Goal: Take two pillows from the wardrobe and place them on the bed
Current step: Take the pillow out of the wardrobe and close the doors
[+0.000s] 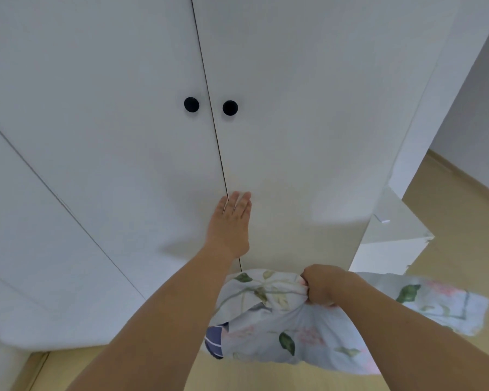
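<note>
Left hand point(230, 221) presses flat, fingers straight, on the smooth white wardrobe point(280, 122); right hand point(321, 285) bunches a soft floral pillow point(288, 331).

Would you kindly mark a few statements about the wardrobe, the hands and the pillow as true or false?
1. The left hand lies flat against the wardrobe doors. True.
2. The right hand is empty. False: it grips a floral pillow.
3. The wardrobe doors stand wide open. False: they are closed, with only a thin seam between them.
4. Each door has a black round knob. True.
5. The pillow is plain white. False: it has leaves and pink flowers.
</note>
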Demonstrator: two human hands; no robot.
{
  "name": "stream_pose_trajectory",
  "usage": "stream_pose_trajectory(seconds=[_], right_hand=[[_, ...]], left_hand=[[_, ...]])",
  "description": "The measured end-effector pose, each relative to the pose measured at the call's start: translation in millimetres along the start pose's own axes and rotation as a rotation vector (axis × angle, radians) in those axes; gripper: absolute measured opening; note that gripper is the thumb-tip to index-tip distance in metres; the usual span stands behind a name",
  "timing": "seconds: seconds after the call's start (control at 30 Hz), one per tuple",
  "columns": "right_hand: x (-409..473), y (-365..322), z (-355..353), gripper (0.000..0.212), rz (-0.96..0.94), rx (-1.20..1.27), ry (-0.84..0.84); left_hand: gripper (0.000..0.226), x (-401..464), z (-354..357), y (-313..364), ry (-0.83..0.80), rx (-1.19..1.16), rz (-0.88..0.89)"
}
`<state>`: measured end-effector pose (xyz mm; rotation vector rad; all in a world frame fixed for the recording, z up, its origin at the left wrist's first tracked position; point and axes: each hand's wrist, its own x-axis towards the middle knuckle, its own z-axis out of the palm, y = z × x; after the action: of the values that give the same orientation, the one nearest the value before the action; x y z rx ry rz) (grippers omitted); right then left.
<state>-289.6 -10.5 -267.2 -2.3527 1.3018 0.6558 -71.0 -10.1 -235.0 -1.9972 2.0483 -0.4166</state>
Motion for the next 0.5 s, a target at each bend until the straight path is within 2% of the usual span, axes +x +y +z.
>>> stream_pose_trajectory(seconds=[0.13,0.23,0.33,0.5], right_hand=[[2,4,1,0.015,0.017,0.017,-0.003],[4,6,0,0.008,0.016,0.006,0.007],[10,6,-1,0.028,0.014,-0.001,0.017],[18,-4,-2,0.026,0.004,-0.026,0.010]], left_hand=[[0.069,12,-2,-4,-0.034,0.000,-0.001],[0.069,19,1,-9,-0.048,0.010,0.010],[0.068,20,10,-11,-0.049,0.018,0.020],[0.064,16,16,-6,0.002,-0.066,0.033]])
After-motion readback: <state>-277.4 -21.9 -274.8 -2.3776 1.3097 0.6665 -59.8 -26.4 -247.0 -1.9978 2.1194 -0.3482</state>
